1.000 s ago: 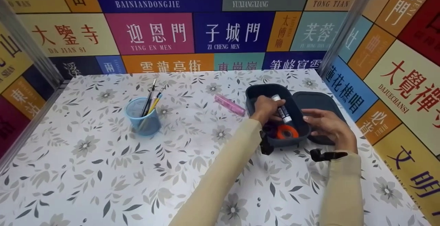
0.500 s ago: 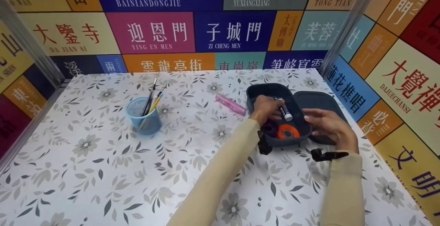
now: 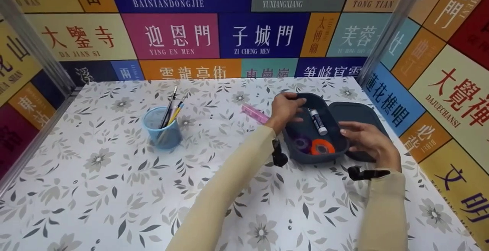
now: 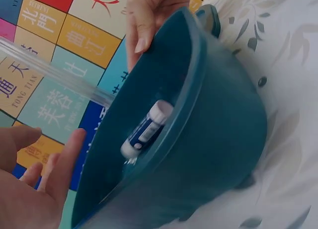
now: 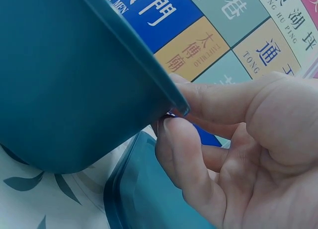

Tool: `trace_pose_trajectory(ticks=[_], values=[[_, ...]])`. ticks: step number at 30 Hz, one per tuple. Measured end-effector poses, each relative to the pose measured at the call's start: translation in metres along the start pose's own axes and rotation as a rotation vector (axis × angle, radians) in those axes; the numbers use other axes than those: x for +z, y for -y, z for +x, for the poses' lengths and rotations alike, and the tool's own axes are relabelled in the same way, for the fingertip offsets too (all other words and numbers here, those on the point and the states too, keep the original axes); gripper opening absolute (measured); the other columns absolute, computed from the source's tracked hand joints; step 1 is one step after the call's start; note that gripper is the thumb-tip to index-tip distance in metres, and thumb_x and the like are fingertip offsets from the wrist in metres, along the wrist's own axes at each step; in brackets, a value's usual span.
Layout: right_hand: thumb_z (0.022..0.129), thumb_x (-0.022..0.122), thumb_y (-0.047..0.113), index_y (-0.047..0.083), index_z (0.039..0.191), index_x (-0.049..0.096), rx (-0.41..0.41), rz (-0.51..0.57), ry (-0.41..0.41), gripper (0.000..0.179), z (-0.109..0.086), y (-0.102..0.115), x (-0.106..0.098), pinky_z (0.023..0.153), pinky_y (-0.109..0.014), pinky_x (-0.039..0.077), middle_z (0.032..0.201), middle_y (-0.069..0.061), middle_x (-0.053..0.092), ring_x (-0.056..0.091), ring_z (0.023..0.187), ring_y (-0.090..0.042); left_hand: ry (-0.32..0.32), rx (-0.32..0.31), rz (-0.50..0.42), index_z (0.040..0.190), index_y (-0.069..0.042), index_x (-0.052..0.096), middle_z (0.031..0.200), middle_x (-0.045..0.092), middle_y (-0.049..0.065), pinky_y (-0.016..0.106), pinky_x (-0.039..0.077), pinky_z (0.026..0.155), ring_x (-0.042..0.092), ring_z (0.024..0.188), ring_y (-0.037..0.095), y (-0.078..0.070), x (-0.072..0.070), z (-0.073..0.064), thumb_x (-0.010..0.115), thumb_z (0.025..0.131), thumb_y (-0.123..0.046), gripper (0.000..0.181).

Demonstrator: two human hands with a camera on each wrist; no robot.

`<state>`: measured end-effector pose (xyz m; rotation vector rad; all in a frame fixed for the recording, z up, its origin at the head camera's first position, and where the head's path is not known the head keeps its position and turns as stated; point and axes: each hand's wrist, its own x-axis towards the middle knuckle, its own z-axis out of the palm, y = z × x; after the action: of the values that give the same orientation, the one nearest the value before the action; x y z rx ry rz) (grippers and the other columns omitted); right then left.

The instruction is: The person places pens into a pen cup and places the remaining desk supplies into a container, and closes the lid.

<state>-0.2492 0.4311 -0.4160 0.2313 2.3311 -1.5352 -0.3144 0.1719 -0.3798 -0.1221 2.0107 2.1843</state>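
A dark blue-green plastic box stands uncovered at the right of the table. Inside it lies a white glue stick with a dark label, beside an orange roll of tape and a purple roll. My left hand hovers over the box's left edge, fingers spread and holding nothing; the left wrist view shows it apart from the glue stick. My right hand pinches the box's right rim between thumb and fingers, as the right wrist view shows at the rim corner.
The matching lid lies flat right of the box, partly behind my right hand. Left of the box is a pink translucent bar-shaped object. A light-blue mesh cup holds several pens and brushes. Printed walls border the table behind and at the sides.
My left hand has let go of the glue stick, which now lies in the box, and moved left and back to the box's edge. My right hand stays at the rim.
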Motion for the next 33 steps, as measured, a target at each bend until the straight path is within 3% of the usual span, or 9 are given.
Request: trace_pose_trajectory(ticks=[3, 8, 13, 16, 20, 25, 30, 33], values=[[0.099, 0.062, 0.035, 0.013, 0.157, 0.033, 0.002, -0.007, 0.000, 0.069, -0.002, 0.001, 0.001, 0.080, -0.027, 0.059, 0.121, 0.006, 0.062, 0.066, 0.096, -0.010, -0.009, 0.024, -0.006, 0.121, -0.004, 0.065, 0.101, 0.077, 0.015, 0.041, 0.064, 0.062, 0.076, 0.084, 0.026, -0.005, -0.012, 0.003, 0.074, 0.090, -0.012, 0.034], [0.097, 0.063, 0.040, 0.015, 0.157, 0.033, 0.013, -0.024, -0.010, 0.071, -0.004, 0.002, 0.001, 0.083, -0.027, 0.059, 0.133, -0.004, 0.057, 0.066, 0.099, -0.011, -0.044, 0.075, -0.003, 0.120, -0.005, 0.063, 0.101, 0.077, 0.017, 0.034, 0.061, 0.051, 0.074, 0.078, 0.021, -0.010, -0.031, 0.009, 0.072, 0.091, -0.010, 0.031], [0.097, 0.064, 0.041, 0.014, 0.156, 0.035, 0.012, -0.016, -0.017, 0.071, -0.004, 0.001, 0.001, 0.082, -0.027, 0.059, 0.120, 0.006, 0.062, 0.066, 0.096, -0.011, -0.099, 0.121, -0.002, 0.122, -0.006, 0.063, 0.099, 0.076, 0.013, 0.031, 0.059, 0.047, 0.073, 0.087, 0.029, -0.007, -0.050, 0.017, 0.072, 0.090, -0.008, 0.034], [0.097, 0.064, 0.040, 0.014, 0.156, 0.035, 0.008, -0.009, -0.017, 0.071, -0.004, 0.002, 0.001, 0.081, -0.026, 0.060, 0.116, 0.009, 0.063, 0.067, 0.095, -0.011, -0.131, 0.125, 0.011, 0.123, -0.007, 0.063, 0.100, 0.076, 0.012, 0.030, 0.059, 0.047, 0.071, 0.081, 0.025, -0.005, -0.062, 0.022, 0.073, 0.089, -0.010, 0.035], [0.097, 0.064, 0.038, 0.012, 0.156, 0.034, -0.008, -0.007, -0.007, 0.071, -0.004, 0.002, 0.001, 0.078, -0.026, 0.060, 0.114, 0.010, 0.063, 0.067, 0.093, -0.009, -0.199, 0.127, 0.057, 0.122, -0.006, 0.062, 0.100, 0.076, 0.012, 0.034, 0.062, 0.054, 0.067, 0.075, 0.014, -0.002, -0.076, 0.027, 0.076, 0.087, -0.016, 0.039], [0.098, 0.063, 0.036, 0.011, 0.156, 0.033, -0.015, -0.005, 0.000, 0.070, -0.003, 0.001, 0.001, 0.076, -0.025, 0.059, 0.114, 0.009, 0.063, 0.067, 0.090, -0.009, -0.237, 0.112, 0.100, 0.125, -0.006, 0.061, 0.100, 0.074, 0.013, 0.044, 0.064, 0.068, 0.070, 0.089, 0.022, 0.004, -0.090, 0.032, 0.079, 0.086, -0.020, 0.045], [0.099, 0.062, 0.035, 0.012, 0.157, 0.033, -0.005, -0.017, -0.009, 0.068, -0.002, 0.001, 0.002, 0.077, -0.026, 0.059, 0.124, 0.001, 0.059, 0.065, 0.092, -0.010, -0.262, 0.086, 0.215, 0.128, -0.007, 0.059, 0.114, 0.068, 0.014, 0.037, 0.062, 0.081, 0.067, 0.098, 0.024, 0.012, -0.100, 0.036, 0.080, 0.084, -0.023, 0.051], [0.099, 0.062, 0.035, 0.012, 0.157, 0.033, 0.001, -0.024, -0.010, 0.068, -0.001, 0.001, 0.002, 0.079, -0.026, 0.059, 0.129, -0.003, 0.056, 0.065, 0.094, -0.010, -0.243, 0.093, 0.293, 0.132, -0.007, 0.056, 0.126, 0.064, 0.017, 0.036, 0.057, 0.091, 0.065, 0.105, 0.026, 0.019, -0.105, 0.039, 0.081, 0.084, -0.026, 0.057]])
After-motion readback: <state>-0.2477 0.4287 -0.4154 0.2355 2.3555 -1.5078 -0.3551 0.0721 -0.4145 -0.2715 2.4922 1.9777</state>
